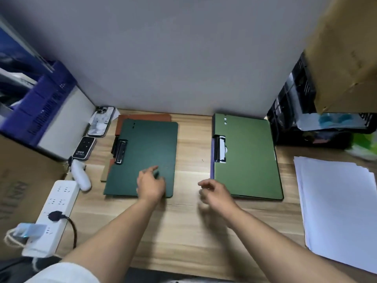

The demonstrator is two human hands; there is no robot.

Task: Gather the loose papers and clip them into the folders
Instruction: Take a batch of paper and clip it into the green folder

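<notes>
A dark green folder (146,148) lies closed at the left of the wooden desk, its black clip (120,152) on the left edge, on top of a brown folder (142,117). A lighter green folder (248,160) lies closed to the right, with its own clip (221,149) and a purple edge beneath it. A stack of loose white papers (338,211) sits at the far right. My left hand (150,184) rests over the near right corner of the dark folder, fingers loosely curled. My right hand (214,194) hovers between the folders, near the light folder's near left corner, holding nothing.
Two phones (101,123) and a white gadget (81,177) lie left of the folders. A white power strip (51,217) with a plugged cable sits at the near left. Blue crate (38,103) and cardboard box at left; black rack (295,111) at back right.
</notes>
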